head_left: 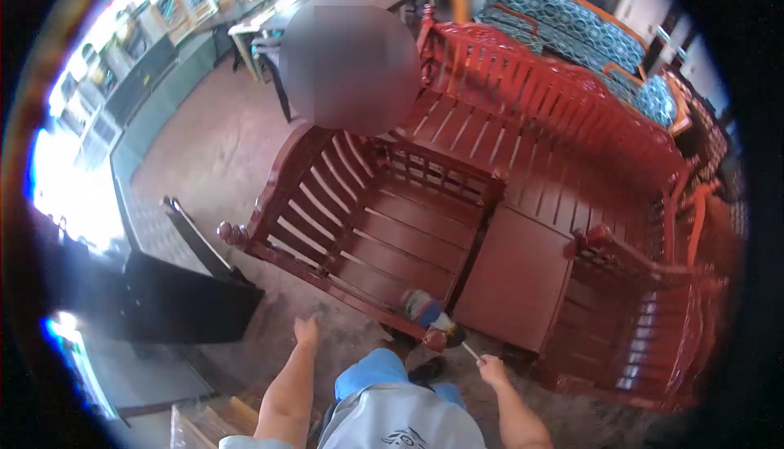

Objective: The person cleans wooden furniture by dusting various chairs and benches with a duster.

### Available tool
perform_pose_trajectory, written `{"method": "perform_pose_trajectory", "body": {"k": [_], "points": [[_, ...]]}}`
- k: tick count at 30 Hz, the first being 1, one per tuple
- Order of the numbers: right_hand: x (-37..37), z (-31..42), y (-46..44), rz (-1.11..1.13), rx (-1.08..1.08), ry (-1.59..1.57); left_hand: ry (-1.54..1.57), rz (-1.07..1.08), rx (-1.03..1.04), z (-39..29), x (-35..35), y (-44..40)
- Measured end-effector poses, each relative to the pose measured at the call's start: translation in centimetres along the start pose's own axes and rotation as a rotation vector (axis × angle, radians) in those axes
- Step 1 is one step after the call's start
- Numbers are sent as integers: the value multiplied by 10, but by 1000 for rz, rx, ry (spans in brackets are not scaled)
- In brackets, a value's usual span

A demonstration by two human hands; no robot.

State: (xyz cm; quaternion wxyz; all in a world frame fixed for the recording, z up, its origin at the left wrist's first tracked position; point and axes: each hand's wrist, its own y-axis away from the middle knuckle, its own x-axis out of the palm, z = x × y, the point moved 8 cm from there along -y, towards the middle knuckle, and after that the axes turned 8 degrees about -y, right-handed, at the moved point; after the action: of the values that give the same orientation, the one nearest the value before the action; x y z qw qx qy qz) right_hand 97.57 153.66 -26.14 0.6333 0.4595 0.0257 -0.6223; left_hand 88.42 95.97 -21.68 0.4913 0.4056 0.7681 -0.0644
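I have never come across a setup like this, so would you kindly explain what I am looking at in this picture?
There is no robot here, just a person working with bare hands. The single picture comes from a camera worn on their head, looking forward and down, so their own shirt shows at the bottom. The right hand grips the thin handle of what looks like a duster, its head by the near armrest of a red slatted chair. The left hand holds nothing that I can see. Beyond are a small square table and a long bench.
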Motion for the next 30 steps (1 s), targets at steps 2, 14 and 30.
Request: {"method": "perform_pose_trajectory", "body": {"k": [2, 14, 30], "points": [[-8, 26, -17, 79, 21, 65, -230, -185, -88, 7, 21, -29], [27, 100, -195, 120, 445, -587, 69, -312, -341, -58, 101, -72], [235, 167, -361, 585, -497, 519, -19, -415, -427, -52, 120, -69]]}}
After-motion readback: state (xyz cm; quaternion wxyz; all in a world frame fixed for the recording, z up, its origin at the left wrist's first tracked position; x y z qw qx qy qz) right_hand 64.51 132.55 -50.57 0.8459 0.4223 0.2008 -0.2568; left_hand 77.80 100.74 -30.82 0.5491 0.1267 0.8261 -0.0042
